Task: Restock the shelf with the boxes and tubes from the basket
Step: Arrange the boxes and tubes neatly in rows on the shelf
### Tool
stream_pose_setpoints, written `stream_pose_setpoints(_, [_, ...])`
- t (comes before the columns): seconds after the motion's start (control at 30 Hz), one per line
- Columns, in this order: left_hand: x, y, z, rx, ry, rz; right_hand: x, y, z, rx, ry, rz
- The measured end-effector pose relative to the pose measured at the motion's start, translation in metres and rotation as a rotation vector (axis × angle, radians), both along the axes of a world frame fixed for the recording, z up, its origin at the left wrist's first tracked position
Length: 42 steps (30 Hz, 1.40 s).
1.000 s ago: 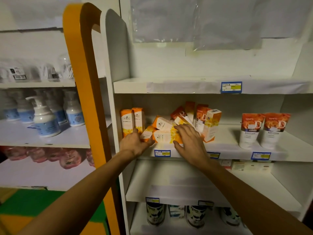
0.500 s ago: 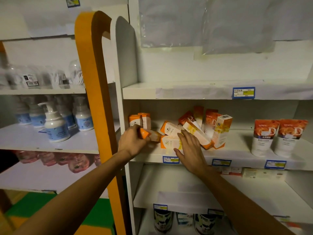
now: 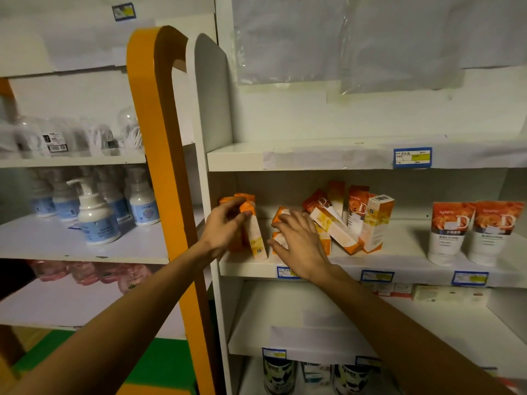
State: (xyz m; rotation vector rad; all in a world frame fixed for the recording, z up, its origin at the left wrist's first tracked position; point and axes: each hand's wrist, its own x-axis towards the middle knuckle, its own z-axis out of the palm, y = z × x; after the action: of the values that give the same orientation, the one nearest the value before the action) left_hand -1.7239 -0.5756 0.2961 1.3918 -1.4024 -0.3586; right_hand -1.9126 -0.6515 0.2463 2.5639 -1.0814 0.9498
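The left hand (image 3: 225, 223) is gripping a tall orange-and-white carton (image 3: 254, 232), tipping it upright beside its neighbours. The right hand (image 3: 299, 243), fingers spread open, is steadying the fallen orange cartons (image 3: 335, 228) on the white shelf (image 3: 399, 252).

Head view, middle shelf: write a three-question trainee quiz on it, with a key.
1. True or false: the left hand holds an orange-and-white box nearly upright.
2. Where do the two orange tubes stand on the middle shelf? A) far left B) far right C) centre
3. What does the right hand rest on?

Key: 1 true. 2 B. 3 The jumbled pile of boxes lying and leaning mid-shelf; its grip looks open.
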Motion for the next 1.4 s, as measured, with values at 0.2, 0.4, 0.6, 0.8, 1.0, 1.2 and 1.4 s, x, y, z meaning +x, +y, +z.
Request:
stream_pose_setpoints(0.2, [0.006,-0.002,-0.006,-0.005,-0.252,0.019,0.011,-0.006,-0.005,0.031,0.151,-0.013])
stream_pose_setpoints(0.4, [-0.001,-0.007,-0.011,-0.085,-0.412,0.174,-0.008,-0.012,-0.017,-0.023,0.099,0.000])
stream_pose_setpoints(0.6, [-0.002,-0.007,-0.011,-0.110,-0.275,0.126,-0.027,-0.018,-0.018,0.025,0.032,-0.054])
stream_pose_setpoints(0.8, [0.014,-0.001,-0.003,-0.063,-0.529,0.083,-0.032,-0.013,-0.031,0.074,0.049,-0.042])
stream_pose_setpoints(1.0, [0.021,0.002,0.014,-0.005,-0.930,0.118,-0.025,-0.010,-0.025,0.008,0.023,-0.032])
stream_pose_setpoints(1.2, [0.029,0.008,0.025,-0.049,-1.192,0.200,-0.001,-0.003,0.003,-0.010,-0.051,0.042])
stream_pose_setpoints(1.4, [0.037,0.008,0.030,-0.066,-1.309,0.215,0.016,-0.014,0.038,-0.013,0.031,0.050])
